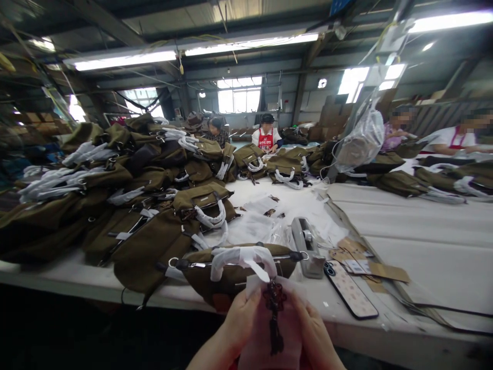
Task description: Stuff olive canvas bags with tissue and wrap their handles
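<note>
At the table's near edge stands an olive handbag with a zip along its top and handles wrapped in white paper. From its handle hangs a dark charm with a tassel-like lower end. Behind the charm lies a sheet of thin translucent paper. My left hand pinches the sheet's left side near the top, and my right hand grips its right side. Both sets of fingertips are partly hidden by the sheet.
Olive bags are heaped on the left. A tape dispenser, a phone and brown card tags lie to the right. Several co-workers sit beyond, one in a red apron. A plastic-wrapped bundle hangs from a post.
</note>
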The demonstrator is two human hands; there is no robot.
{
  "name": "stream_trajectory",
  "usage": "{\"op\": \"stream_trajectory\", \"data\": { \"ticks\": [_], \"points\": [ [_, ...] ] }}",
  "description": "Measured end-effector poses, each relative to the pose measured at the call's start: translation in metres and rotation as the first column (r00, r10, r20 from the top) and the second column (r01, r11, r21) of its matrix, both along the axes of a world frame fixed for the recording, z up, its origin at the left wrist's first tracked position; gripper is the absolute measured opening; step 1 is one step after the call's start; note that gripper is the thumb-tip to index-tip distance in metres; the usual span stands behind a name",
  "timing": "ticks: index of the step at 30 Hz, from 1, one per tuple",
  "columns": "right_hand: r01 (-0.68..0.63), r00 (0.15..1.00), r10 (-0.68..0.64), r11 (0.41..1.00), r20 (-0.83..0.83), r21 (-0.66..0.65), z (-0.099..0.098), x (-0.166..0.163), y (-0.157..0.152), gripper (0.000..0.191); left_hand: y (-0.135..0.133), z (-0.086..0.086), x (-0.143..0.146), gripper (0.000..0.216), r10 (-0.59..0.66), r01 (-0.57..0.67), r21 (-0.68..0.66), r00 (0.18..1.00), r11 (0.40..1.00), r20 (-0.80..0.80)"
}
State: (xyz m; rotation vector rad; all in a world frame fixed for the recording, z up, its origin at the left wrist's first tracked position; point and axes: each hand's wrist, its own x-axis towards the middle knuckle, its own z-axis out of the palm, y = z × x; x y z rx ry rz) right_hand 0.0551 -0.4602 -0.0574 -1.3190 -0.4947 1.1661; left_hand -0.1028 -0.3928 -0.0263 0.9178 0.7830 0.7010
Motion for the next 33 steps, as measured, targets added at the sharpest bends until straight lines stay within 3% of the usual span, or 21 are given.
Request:
{"op": "stream_trajectory", "data": {
  "ticks": [2,4,7,11,18,23,27,33],
  "points": [
    [0.029,0.963,-0.045,0.998,0.266,0.062,-0.004,0.004,0.000,0.065,0.000,-0.004,0.003,0.062,0.010,-0.006,0.116,0.999,0.993,-0.035],
    [0.043,0.856,-0.110,0.989,0.505,0.142,-0.005,0.005,0.001,0.059,-0.001,-0.007,0.005,0.053,0.016,0.002,0.239,0.997,0.971,-0.073],
    [-0.023,0.744,-0.106,0.983,0.659,0.184,-0.004,0.004,0.002,0.048,-0.003,-0.008,0.009,0.039,0.098,-0.036,0.363,0.983,0.931,-0.156],
    [-0.057,0.704,-0.103,0.978,0.703,0.200,-0.004,0.002,0.000,0.042,-0.006,-0.008,0.012,0.031,0.194,-0.106,0.369,0.959,0.923,-0.209],
    [-0.004,0.761,-0.243,0.925,0.602,0.379,-0.004,-0.003,-0.017,0.019,-0.006,-0.007,0.008,0.033,0.175,-0.133,0.233,0.970,0.963,-0.168],
    [-0.058,0.610,-0.278,0.918,0.742,0.391,0.003,-0.009,-0.015,0.024,-0.009,-0.008,0.012,0.034,0.209,-0.139,0.305,0.955,0.942,-0.211],
    [-0.192,0.494,-0.229,0.912,0.839,0.362,0.020,-0.014,-0.005,0.025,-0.013,-0.014,0.016,0.029,0.204,-0.152,0.316,0.969,0.937,-0.140],
    [-0.270,0.495,-0.052,0.940,0.867,0.210,0.033,-0.016,0.007,0.024,-0.012,-0.029,0.017,0.029,0.234,-0.225,0.218,0.972,0.950,-0.012]
  ]
}}
